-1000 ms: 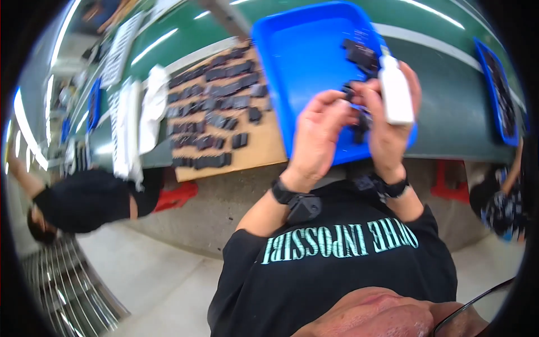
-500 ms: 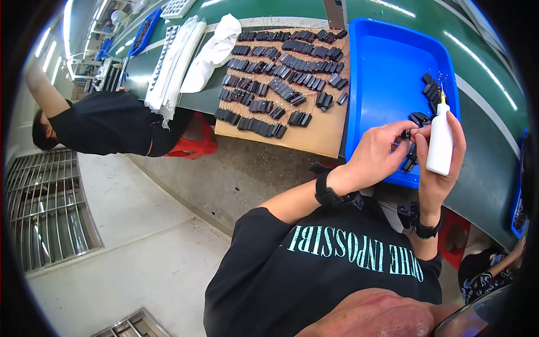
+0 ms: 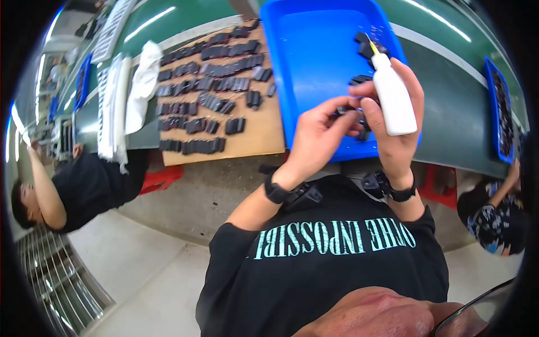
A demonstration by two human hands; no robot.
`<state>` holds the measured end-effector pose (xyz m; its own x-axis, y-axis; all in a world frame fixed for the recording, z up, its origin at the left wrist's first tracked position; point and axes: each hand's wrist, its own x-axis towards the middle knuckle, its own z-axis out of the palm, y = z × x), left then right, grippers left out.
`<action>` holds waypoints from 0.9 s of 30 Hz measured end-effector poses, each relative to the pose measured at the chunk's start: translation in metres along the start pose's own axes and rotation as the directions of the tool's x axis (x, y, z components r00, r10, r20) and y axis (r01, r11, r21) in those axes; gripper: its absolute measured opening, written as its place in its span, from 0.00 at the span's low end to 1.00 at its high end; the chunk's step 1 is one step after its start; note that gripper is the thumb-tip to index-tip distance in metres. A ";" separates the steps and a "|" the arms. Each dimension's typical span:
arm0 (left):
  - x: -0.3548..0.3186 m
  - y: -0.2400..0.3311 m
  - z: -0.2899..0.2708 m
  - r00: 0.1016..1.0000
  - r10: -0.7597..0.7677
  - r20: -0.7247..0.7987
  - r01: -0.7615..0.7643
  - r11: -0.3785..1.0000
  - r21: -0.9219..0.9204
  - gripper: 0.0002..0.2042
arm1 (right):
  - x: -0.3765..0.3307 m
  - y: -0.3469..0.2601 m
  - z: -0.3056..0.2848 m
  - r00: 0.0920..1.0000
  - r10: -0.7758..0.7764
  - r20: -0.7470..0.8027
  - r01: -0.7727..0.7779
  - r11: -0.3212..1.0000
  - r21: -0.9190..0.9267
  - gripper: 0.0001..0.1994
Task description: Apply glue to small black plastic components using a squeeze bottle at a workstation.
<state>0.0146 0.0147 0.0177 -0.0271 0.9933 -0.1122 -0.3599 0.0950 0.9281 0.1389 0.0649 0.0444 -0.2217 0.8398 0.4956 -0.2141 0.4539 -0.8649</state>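
Note:
My right hand (image 3: 396, 150) holds a white squeeze bottle (image 3: 394, 101) with a thin yellow needle tip, which points up and away from me. Its thumb and forefinger reach toward my left hand. Between the pinched fingers of my left hand (image 3: 321, 135) is a small black block (image 3: 342, 110), mostly covered and slightly blurred. Both hands are over the near right part of a blue plastic tray (image 3: 306, 62). More black blocks (image 3: 364, 46) lie along the tray's right side, some partly hidden behind the bottle and fingers.
Left of the tray, a cardboard sheet (image 3: 259, 126) carries rows of black blocks (image 3: 202, 146) with thin wires. White plastic bags (image 3: 145, 84) lie beyond it. One co-worker (image 3: 92, 180) sits at the left, another (image 3: 494, 216) at the right near a second blue tray (image 3: 497, 106).
The whole view has swung, so the tray, cardboard and hands appear further left and higher. My right hand still holds the bottle, and my left fingers now cover more of the black block.

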 end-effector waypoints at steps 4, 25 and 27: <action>0.012 -0.002 0.004 0.997 -0.078 -0.010 0.078 0.995 -0.057 0.13 | 0.008 0.012 -0.032 0.952 -0.171 -0.254 0.126 0.975 -0.181 0.29; 0.039 -0.018 0.017 0.993 -0.038 -0.112 0.055 0.987 0.151 0.14 | -0.014 0.057 -0.073 0.948 -0.226 -0.226 0.151 0.939 -0.308 0.29; 0.040 -0.019 0.018 0.993 -0.031 -0.114 0.048 0.987 0.154 0.14 | -0.012 0.060 -0.072 0.940 -0.263 -0.217 0.176 0.919 -0.353 0.30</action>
<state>0.0367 0.0537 0.0021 -0.1226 0.9759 -0.1805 -0.2127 0.1518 0.9652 0.1974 0.1031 -0.0189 0.0544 0.7347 0.6763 0.1002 0.6698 -0.7357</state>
